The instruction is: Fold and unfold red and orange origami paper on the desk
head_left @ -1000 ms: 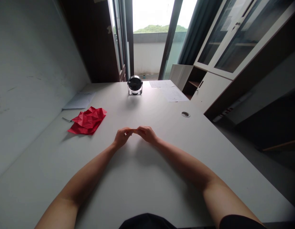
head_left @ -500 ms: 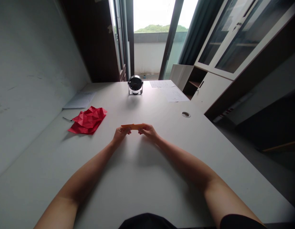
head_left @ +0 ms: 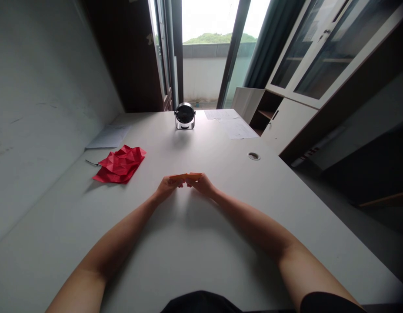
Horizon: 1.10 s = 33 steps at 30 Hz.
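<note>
Orange paper strip, folded flat, sits pinched between my two hands just above the table, near its middle; my left hand closes thumb and fingers on its left end, my right hand on its right end, fingertips nearly meeting beneath it; I judge it very light, thin and easily creased, limp unless supported at both ends, so the short ends are where I would grip, and gently; to the left lies a red sheet folded into facets; further off stand a small round fan, a cable hole and loose white papers.
</note>
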Available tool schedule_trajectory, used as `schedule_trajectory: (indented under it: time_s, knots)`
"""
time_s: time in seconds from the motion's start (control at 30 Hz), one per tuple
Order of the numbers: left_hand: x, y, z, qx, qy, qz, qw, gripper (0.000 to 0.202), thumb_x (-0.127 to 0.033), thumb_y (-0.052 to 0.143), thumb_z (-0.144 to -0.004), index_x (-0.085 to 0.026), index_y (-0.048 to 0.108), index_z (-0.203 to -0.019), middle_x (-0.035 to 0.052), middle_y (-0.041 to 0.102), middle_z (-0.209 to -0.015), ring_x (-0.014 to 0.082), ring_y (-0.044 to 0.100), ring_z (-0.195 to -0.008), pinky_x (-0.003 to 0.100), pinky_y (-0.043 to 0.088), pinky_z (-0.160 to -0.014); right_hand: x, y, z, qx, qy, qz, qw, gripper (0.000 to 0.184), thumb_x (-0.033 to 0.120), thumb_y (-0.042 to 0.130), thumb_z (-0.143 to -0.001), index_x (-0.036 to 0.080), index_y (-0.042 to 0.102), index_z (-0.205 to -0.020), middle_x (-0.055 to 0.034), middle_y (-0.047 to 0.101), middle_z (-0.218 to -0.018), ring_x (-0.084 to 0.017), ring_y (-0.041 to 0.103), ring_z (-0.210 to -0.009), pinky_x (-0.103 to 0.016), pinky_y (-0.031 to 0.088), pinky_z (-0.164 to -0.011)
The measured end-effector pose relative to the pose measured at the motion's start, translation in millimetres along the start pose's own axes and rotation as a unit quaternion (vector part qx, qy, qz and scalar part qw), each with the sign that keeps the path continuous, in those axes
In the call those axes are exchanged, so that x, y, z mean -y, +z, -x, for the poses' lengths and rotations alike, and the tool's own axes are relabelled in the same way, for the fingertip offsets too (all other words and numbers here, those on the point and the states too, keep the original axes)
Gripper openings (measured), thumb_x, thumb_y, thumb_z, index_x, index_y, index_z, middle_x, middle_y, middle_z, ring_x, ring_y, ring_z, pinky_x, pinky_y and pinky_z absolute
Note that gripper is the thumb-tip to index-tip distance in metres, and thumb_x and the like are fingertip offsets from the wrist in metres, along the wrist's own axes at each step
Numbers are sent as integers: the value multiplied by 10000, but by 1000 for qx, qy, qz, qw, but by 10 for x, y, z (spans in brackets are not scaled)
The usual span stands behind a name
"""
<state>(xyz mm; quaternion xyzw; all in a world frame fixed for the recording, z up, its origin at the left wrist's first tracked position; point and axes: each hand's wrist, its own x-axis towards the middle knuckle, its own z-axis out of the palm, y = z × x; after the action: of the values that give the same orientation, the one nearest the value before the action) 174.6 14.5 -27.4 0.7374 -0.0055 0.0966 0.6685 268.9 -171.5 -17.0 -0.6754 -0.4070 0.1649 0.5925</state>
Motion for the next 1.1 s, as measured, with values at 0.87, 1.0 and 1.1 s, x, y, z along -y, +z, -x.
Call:
schedule_trajectory:
  time_s: [0.87, 1.0, 1.1]
  knots:
    - [-157, 17, 31, -44, -17, -17, 999, 382, -468, 724, -802, -127, 757, -971, 65, 690, -766, 152, 581, -672, 292, 470, -654, -133, -46, -62, -9, 20, -40, 999, 303, 448, 614, -867, 156, 696, -863, -15, 627, -655, -136, 573, -604, -267, 471, -599]
    - [-159, 22, 26, -58, -12, -37, 998, 362, -481, 713, -806, -134, 756, -903, 45, 666, -705, 137, 549, -624, 283, 449, -618, -122, -33, -55, -19, 25, -36, 999, 285, 424, 625, -857, 155, 715, -876, -15, 638, -665, -133, 572, -601, -268, 467, -602]
    - [-133, 23, 19, -53, -11, -35, 998, 354, -478, 712, -806, -136, 752, -885, 38, 657, -691, 135, 543, -620, 282, 444, -614, -110, -44, -54, -26, 23, -49, 998, 300, 445, 625, -864, 159, 713, -885, -11, 630, -659, -132, 561, -596, -267, 460, -597]
